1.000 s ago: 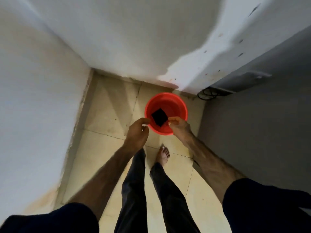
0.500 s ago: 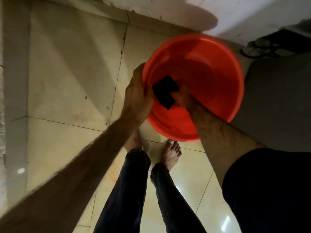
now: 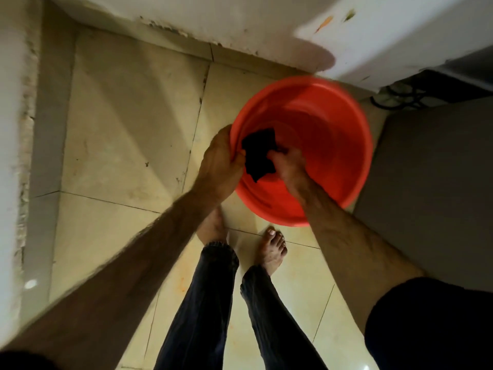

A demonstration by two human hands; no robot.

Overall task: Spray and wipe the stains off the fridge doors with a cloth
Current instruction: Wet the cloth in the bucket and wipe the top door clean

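Note:
A red plastic basin (image 3: 338, 145) stands on the tiled floor in front of my bare feet. A dark cloth (image 3: 260, 153) lies crumpled inside it near the left wall. My left hand (image 3: 220, 161) grips the basin's left rim, thumb hooked inside. My right hand (image 3: 289, 164) reaches down into the basin and its fingers close on the cloth's right edge. The grey fridge side (image 3: 432, 177) rises at the right; its doors are out of sight.
White walls close in at the left (image 3: 13, 129) and at the back (image 3: 240, 20). A black cable coil (image 3: 400, 98) lies behind the fridge at the upper right. Beige floor tiles (image 3: 128, 124) stretch left of the basin.
My head has dropped closer to the basin. My right hand went from the rim down inside and took hold of the cloth, which is now crumpled. My left hand stays on the rim.

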